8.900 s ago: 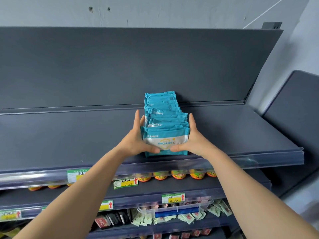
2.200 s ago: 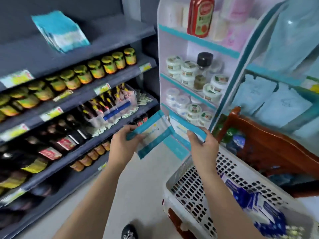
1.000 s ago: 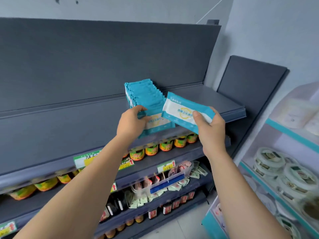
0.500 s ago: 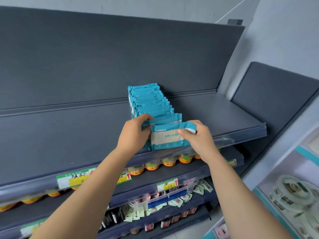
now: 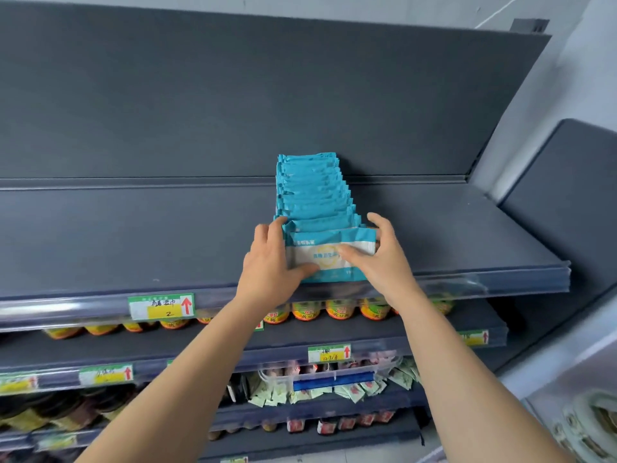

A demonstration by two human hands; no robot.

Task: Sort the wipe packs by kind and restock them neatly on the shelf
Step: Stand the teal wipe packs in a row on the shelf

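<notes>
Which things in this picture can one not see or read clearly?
Head view:
- front pack label: partly covered by left hand and right hand thumbs.
- row of packs behind: only top edges show, count unclear.
- jars below: tops hidden by shelf edge.
- price tag: top line blurred.

Even, soft indoor light; faint shadows are cast under the shelf (image 5: 100,228). Straight edges are bowed by wide-angle distortion; lower corners are blurred.

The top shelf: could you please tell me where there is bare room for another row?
The dark grey top shelf is bare left of the row of teal wipe packs and right of it. Crowded only at the row's front, where left hand and right hand grip the front pack.
</notes>
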